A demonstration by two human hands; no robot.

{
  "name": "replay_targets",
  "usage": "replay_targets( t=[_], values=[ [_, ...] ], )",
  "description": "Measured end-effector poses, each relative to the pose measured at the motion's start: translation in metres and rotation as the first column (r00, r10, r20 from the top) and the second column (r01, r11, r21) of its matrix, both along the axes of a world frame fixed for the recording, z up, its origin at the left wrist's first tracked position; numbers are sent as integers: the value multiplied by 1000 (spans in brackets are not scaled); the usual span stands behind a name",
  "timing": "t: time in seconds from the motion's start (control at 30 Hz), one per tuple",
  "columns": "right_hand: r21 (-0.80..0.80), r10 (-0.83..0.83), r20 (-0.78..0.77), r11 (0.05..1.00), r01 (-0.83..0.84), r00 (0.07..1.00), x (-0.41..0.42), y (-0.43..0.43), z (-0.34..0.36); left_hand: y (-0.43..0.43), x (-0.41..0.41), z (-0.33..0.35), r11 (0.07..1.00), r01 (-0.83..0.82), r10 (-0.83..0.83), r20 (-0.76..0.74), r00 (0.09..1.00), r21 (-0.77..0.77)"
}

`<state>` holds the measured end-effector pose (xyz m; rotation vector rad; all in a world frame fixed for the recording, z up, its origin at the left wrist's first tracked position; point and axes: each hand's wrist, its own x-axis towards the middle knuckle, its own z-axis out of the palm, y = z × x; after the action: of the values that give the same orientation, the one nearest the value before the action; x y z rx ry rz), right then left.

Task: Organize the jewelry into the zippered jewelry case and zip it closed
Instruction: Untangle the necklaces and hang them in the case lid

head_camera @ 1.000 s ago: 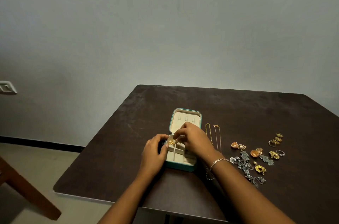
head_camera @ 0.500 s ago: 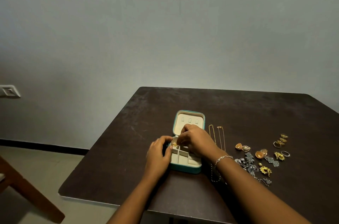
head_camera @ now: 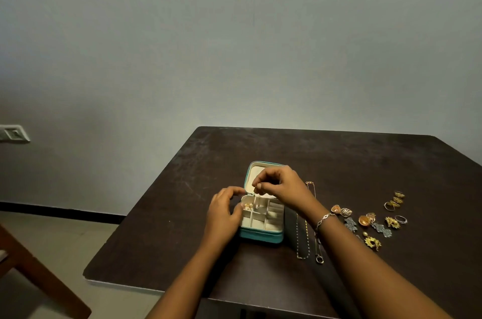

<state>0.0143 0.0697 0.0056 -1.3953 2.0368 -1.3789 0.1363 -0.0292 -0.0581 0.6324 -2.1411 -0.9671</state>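
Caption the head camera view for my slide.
Right hand pinches a small gold piece over the open teal jewelry case; left hand holds its side.

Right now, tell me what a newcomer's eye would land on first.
A teal case lies open on the dark table, the left hand holding its side while the right hand pinches a gold piece above it. Right of it lie two chains and scattered earrings and rings.

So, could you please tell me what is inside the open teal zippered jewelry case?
Small gold pieces lie in the case's far-left compartment; the near compartments look empty. The right hand, pinching another gold piece, covers part of the lid.
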Motion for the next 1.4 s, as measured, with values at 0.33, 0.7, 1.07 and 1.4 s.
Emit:
replay_targets(
  t=[0.33, 0.7, 1.07, 1.4],
  values=[
    [-69, 63, 77, 996, -58, 995, 9, 9, 23, 12, 2, 47, 955, 212, -162, -235, 958, 206],
    [-189, 75, 215, 981, -34, 974, 11, 23, 53, 16, 7, 64, 936, 232, -152, -287, 946, 266],
    [-173, -31, 241, 982, 74, 970, -4, 43, 63, -3, 14, 65, 951, 79, 10, -284, 959, 299],
    [-80, -87, 322, 990, 119, 943, -19, 58, 61, -5, 23, 75, 902, 73, 79, -331, 940, 425]
  ],
)
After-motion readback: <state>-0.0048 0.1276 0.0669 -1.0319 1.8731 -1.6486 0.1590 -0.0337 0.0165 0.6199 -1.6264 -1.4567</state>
